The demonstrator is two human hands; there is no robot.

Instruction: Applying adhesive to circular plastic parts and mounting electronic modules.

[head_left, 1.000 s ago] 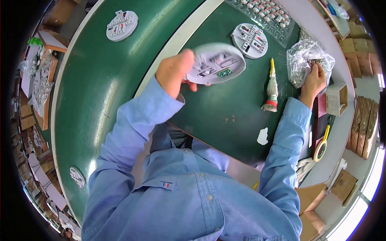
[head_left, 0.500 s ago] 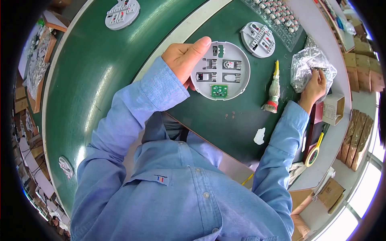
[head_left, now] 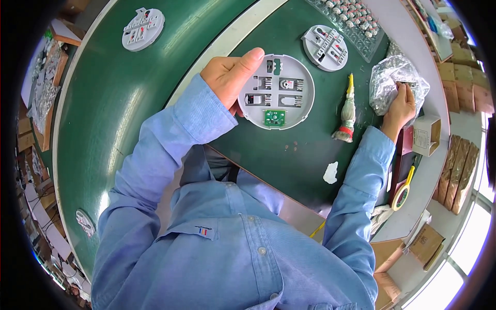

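My left hand [head_left: 230, 77] grips the left rim of a round pale-grey plastic housing [head_left: 297, 114], thumb on top, holding it over the green worktop. Slots and metal contacts fill its recesses, and a small green circuit board [head_left: 274, 118] sits near its lower edge. At the right, my right hand [head_left: 400, 109] has its thumb and fingers drawn together at a crumpled clear plastic bag [head_left: 381, 85]. Whatever is between those fingertips is too small to make out. A brush [head_left: 348, 111] with a yellow-tipped, wrapped handle and red band lies between the hands.
Another round housing [head_left: 325, 49] lies beyond the brush, beside a clear tray of small parts [head_left: 356, 23]. More housings [head_left: 143, 29] sit on the curved green belt [head_left: 98, 129]. Toward the right edge are a small open box [head_left: 428, 135] and a yellow-rimmed magnifier [head_left: 402, 196].
The housing on the far belt has moved left and nearer. My right fingertips have shifted slightly at the bag, while my left hand keeps its hold. The whole view has shifted a little.
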